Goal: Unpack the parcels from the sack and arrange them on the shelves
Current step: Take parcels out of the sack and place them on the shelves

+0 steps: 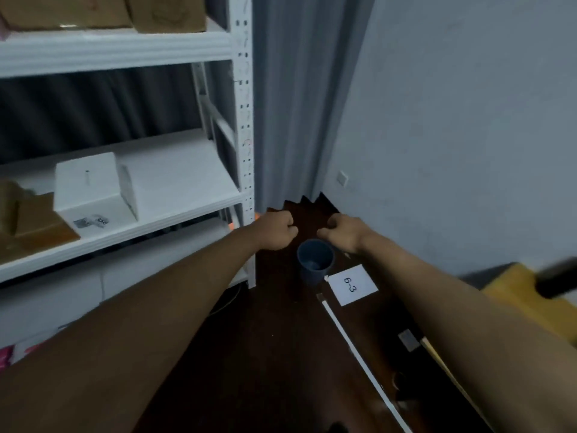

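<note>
Both my arms stretch forward over the dark floor. My left hand (pixel 276 230) and my right hand (pixel 341 232) are curled into fists side by side, with nothing visible in them, just right of the white shelf rack (pixel 242 120). On the middle shelf (pixel 175 220) stands a white box parcel (pixel 93 190) with a barcode label, and brown cardboard parcels (pixel 34 223) lie to its left. Two more brown cardboard boxes (pixel 165 14) sit on the top shelf. No sack is in view.
A small blue bin (pixel 315 260) stands on the floor below my hands. A white card marked 6-3 (pixel 352 285) lies beside it. Grey curtain (pixel 296 89) and wall fill the corner. A yellow object (pixel 524 295) sits at the right edge.
</note>
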